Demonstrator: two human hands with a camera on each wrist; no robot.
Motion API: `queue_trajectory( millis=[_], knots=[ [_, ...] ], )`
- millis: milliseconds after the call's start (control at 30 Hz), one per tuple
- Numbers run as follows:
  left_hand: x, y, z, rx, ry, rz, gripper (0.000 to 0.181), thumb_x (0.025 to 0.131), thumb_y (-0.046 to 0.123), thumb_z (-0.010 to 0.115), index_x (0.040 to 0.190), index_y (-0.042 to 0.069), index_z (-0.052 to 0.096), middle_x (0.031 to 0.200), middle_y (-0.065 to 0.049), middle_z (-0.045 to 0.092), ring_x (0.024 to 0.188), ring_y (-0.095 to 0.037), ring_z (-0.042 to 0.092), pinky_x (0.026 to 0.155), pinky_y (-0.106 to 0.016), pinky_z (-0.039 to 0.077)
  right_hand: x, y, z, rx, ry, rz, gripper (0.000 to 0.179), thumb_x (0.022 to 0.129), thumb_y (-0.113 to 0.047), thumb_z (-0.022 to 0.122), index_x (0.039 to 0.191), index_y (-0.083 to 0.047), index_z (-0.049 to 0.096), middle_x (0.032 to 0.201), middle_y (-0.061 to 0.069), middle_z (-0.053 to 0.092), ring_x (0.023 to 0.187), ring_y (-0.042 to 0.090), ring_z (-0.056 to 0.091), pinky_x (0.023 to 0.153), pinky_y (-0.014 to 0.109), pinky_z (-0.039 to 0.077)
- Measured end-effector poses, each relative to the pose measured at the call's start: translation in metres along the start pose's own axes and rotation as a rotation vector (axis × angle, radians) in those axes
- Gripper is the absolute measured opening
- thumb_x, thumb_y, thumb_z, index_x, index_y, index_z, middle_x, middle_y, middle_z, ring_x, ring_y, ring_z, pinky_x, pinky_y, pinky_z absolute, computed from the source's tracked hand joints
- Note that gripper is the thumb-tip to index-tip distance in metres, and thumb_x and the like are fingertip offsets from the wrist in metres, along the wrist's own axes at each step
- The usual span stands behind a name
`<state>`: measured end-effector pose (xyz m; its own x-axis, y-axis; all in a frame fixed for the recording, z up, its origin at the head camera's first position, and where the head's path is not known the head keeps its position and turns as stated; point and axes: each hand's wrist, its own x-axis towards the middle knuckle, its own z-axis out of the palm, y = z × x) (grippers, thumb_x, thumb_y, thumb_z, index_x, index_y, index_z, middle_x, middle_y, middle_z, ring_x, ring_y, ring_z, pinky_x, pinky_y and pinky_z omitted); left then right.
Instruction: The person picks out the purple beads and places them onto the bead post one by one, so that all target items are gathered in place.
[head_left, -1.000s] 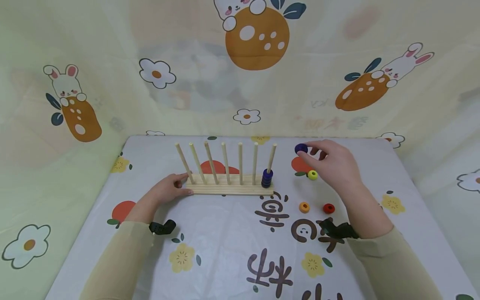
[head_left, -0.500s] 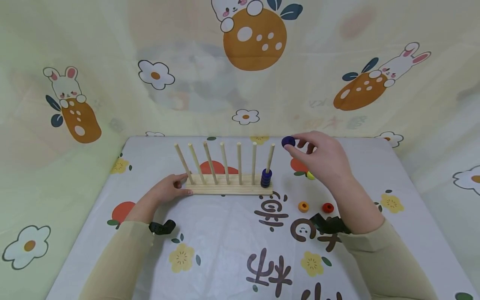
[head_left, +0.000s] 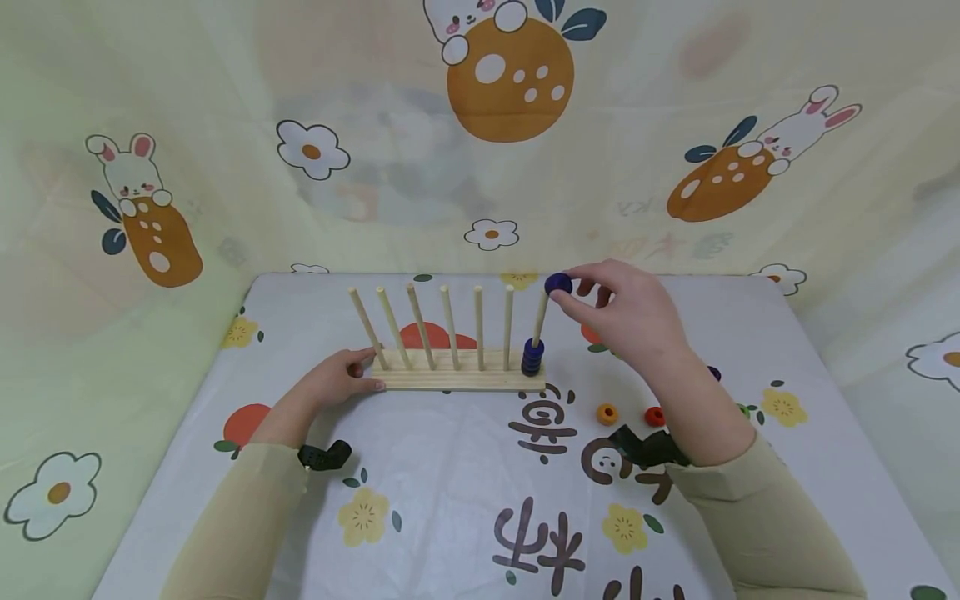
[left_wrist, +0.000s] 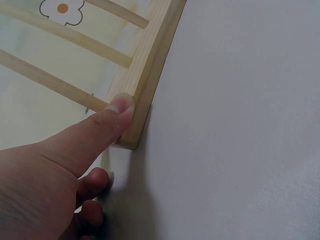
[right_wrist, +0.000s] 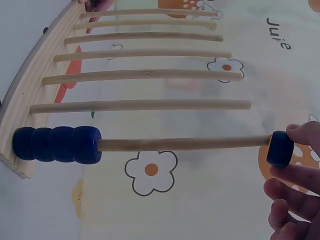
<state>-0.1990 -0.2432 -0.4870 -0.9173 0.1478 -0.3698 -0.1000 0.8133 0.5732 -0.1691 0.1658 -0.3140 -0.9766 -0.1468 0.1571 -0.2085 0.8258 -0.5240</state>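
Observation:
My left hand (head_left: pixel 333 379) grips the left end of a wooden peg rack (head_left: pixel 457 381), its thumb (left_wrist: pixel 121 104) pressed on the front edge of the base. A row of several upright pegs stands on the rack. On the rightmost peg (right_wrist: pixel 185 144), several dark blue beads (right_wrist: pixel 57 145) sit stacked at the bottom. My right hand (head_left: pixel 626 312) pinches another dark blue bead (head_left: pixel 558 284) between thumb and fingers. In the right wrist view this bead is right at that peg's tip, in line with it. The other pegs carry no beads.
An orange bead (head_left: pixel 607 414) and a red bead (head_left: pixel 654 416) lie on the patterned tablecloth right of the rack. Another dark blue bead (head_left: pixel 714 372) shows partly behind my right forearm. A printed curtain (head_left: pixel 390 217) hangs behind the table.
My right hand has moved left with the pinched blue bead, from beside the rack to the top of the rightmost peg. The left hand and the rack have stayed in place.

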Motion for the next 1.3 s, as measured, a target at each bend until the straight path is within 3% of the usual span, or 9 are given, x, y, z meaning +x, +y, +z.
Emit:
queue_trajectory(
  millis=[1300],
  knots=[
    [0.000,-0.002,-0.001,-0.019,-0.001,0.006,0.078,0.086,0.038,0.078,0.151,0.014,0.042,0.097,-0.010,0.047,0.093,-0.025,0.045,0.075,-0.039,0.036,0.005,-0.003,0.020,0.028,0.006,0.026,0.046,0.091,-0.050,0.068,0.124,-0.018,0.070,0.101,0.004,0.061,0.090,0.023,0.052,0.064,0.036,0.044]
  ],
)
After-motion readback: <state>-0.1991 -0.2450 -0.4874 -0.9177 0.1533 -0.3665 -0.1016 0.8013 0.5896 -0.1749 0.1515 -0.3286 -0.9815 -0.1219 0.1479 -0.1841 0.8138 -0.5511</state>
